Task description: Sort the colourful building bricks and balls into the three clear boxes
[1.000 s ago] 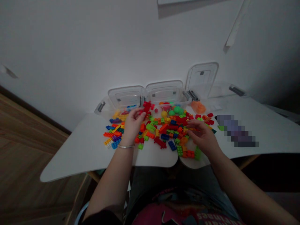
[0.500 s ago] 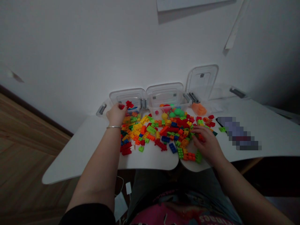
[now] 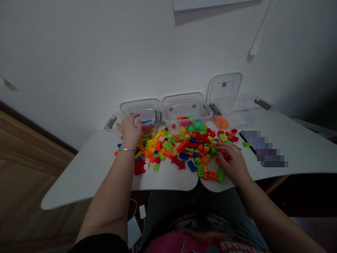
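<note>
My left hand (image 3: 130,131) is raised over the left clear plastic box (image 3: 154,121), fingers spread and nothing between them. Red, blue and yellow building bricks (image 3: 147,130) show inside that box, partly hidden by the hand. My right hand (image 3: 233,161) hovers low at the right side of the brick pile (image 3: 168,144). Its fingers are curved and apart, with the fingertips beside a green brick (image 3: 213,151). Red bricks (image 3: 223,154) show between thumb and index finger; what lies under the palm is hidden.
The middle clear box (image 3: 171,123) holds green, yellow and red balls. A third box with its lid (image 3: 223,91) raised stands behind an orange piece (image 3: 220,122). A blurred-out phone-like object (image 3: 263,149) lies on the right of the white table (image 3: 168,181). The wall is directly behind.
My left hand has let go of a red piece over the left box, and its fingers have spread. My right hand stays almost in place. The view has shifted slightly.
</note>
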`<action>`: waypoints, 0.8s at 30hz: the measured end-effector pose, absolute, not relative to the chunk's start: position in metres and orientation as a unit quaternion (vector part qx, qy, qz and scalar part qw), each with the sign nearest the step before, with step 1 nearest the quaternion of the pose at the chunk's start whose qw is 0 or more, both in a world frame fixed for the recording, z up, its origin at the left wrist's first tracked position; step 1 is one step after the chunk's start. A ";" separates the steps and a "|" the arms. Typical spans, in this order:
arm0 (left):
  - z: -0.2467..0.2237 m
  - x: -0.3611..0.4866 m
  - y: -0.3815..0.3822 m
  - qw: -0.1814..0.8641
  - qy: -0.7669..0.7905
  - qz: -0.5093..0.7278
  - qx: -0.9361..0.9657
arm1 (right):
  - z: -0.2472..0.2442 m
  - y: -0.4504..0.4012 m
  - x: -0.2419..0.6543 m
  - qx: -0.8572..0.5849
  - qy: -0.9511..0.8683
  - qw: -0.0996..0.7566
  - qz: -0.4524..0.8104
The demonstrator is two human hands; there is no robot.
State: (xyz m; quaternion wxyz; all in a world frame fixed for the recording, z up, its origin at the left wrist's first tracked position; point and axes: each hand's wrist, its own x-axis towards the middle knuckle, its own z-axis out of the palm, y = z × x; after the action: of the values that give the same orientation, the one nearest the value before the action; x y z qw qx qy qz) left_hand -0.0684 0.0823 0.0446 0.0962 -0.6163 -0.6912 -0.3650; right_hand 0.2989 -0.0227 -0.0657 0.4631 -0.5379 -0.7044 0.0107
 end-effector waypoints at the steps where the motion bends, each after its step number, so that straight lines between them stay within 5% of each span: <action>1: 0.041 -0.056 0.070 0.107 -0.660 -0.373 -0.643 | -0.066 -0.022 0.299 -0.543 -0.700 0.464 0.011; 11: -0.025 0.085 -0.012 -0.039 -0.241 -0.241 -0.939 | -0.069 -0.011 0.290 -0.561 -0.674 0.480 0.025; 24: -0.047 0.093 -0.011 0.033 -0.112 -0.198 -0.973 | -0.063 -0.005 0.299 -0.567 -0.620 0.538 0.059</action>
State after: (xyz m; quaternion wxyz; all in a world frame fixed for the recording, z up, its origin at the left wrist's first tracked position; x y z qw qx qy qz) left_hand 0.0928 -0.0106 -0.0467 0.0327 -0.9731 -0.1123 -0.1985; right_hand 0.2991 -0.0055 -0.0634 0.5384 -0.5673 -0.6204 0.0594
